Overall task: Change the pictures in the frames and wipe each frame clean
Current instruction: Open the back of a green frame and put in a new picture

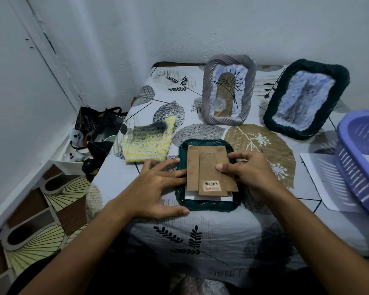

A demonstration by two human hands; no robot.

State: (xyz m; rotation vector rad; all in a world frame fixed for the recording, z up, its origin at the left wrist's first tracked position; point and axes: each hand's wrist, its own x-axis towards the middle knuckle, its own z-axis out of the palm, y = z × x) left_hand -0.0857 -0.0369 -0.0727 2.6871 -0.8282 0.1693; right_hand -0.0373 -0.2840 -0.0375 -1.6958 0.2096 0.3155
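A dark green frame (209,204) lies face down on the table in front of me. Its brown cardboard backing (209,169) with a barcode sticker sits askew in it, and a white sheet edge (207,198) shows beneath. My left hand (158,186) rests with straight fingers on the frame's left rim, thumb at the near corner. My right hand (243,169) pinches the backing's right edge, thumb on top. A grey twisted frame (228,90) and a second dark green frame (305,99) stand upright at the back with pictures in them. A yellow and grey cloth (147,141) lies left of the flat frame.
A purple plastic basket (358,158) stands at the right edge on loose white sheets (324,184). The table has a leaf-patterned cover (200,235) and stands against the wall. Bags and small items (94,135) lie on the floor to the left.
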